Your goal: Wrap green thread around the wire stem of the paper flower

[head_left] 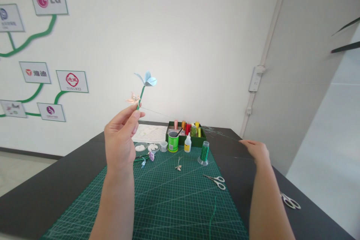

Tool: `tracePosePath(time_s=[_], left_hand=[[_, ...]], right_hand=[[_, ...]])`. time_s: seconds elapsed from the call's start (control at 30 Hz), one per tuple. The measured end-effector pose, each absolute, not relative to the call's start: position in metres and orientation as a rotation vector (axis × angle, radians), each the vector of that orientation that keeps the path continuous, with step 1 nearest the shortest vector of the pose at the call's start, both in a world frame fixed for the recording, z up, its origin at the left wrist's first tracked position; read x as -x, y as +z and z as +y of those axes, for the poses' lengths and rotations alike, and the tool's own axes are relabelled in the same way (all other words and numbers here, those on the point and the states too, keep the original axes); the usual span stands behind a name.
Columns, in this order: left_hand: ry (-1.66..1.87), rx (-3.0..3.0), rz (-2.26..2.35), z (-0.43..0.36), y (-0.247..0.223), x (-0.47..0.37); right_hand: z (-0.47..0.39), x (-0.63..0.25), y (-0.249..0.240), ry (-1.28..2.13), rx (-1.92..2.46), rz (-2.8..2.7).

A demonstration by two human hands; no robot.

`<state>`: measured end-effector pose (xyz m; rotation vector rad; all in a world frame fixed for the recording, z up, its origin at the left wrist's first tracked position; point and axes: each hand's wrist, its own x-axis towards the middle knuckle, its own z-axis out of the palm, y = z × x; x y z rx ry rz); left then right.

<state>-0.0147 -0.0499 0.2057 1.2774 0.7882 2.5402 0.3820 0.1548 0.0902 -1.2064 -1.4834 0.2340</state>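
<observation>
My left hand (125, 129) is raised and pinches the green stem of a blue artificial flower (149, 79). A smaller pale pink flower (134, 98) sits against the same stem, just above my fingertips. From there a fine thread (154, 112) runs off to the right. My right hand (256, 150) is stretched out over the right side of the table, its fingers pinched on the thread's far stretch. Below, on the green cutting mat (174, 195), lie a small pale flower (178, 167), scissors (216, 181) and a loose green thread (213, 217).
Behind the mat stand a dark green box of thread spools (201, 141), a green can (173, 143), a glue bottle (187, 144) and a green thread spool (204, 153). Purple and blue flowers (151, 156) lie left. More scissors (291, 201) rest beside my right forearm.
</observation>
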Motion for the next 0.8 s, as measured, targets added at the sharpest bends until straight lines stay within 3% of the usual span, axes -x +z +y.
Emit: tracePosePath(time_s=[0.17,0.3,0.57,0.7,0.8], left_hand=[[2.371,-1.343,0.922,-0.049,0.204,0.004],[2.188,-1.468,0.970,-0.046,0.199,-0.010],[1.952,-1.720,1.026,-0.049,0.190,-0.041],[1.941,-1.760,1.074,-0.051,0.190,-0.044],[1.969,-1.767,1.108,-0.050,0.190,-0.042]], right_hand=[[0.147,-0.368,0.111,0.075,1.508,-1.249],[0.122,-0.325,0.148,0.065,1.355,-1.388],[0.007,-0.212,0.181,0.966,0.290,-1.603],[-0.020,-0.193,0.177,1.211,0.267,-1.744],[-0.023,-0.191,0.174,1.106,0.405,-1.767]])
